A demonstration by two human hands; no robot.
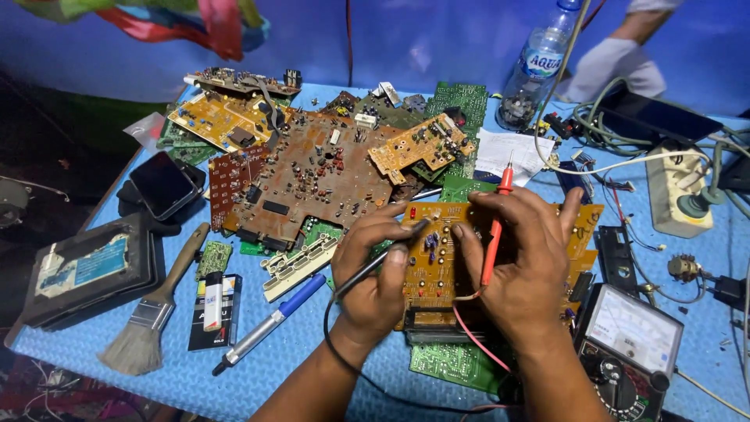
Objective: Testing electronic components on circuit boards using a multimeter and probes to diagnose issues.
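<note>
My left hand (373, 273) is closed around a black probe (383, 262), held like a pen, its tip down on the orange circuit board (437, 266) that lies in front of me on the blue desk (312, 352). My right hand (519, 258) pinches a red probe (494, 230) between thumb and fingers, its point up and away from me, while the palm rests over the right part of the same board. So both grips are shut, each on its own probe.

The board looks light and stiff, but I judge it fragile: small parts stand up from its face and would snap or bend under pressure. It sits on top of other boards, a green board (457, 363) showing beneath it, so it may rock or slide. I would take it by its bare edges, never by the parts. The probes are slim and hard, easy to hold near the tip; their thin leads trail back and could snag.

A meter with a dial (631, 344) stands just right of my wrist, cut off by the lower edge. A large brown board (312, 176) lies beyond, a paintbrush (152, 312) and a pen (269, 324) to the left, a plastic bottle (539, 66) at the far side.

My right hand hides much of the orange board, and I cannot make out where the black tip touches. Another person's sleeve shows at top right, mostly out of view.
</note>
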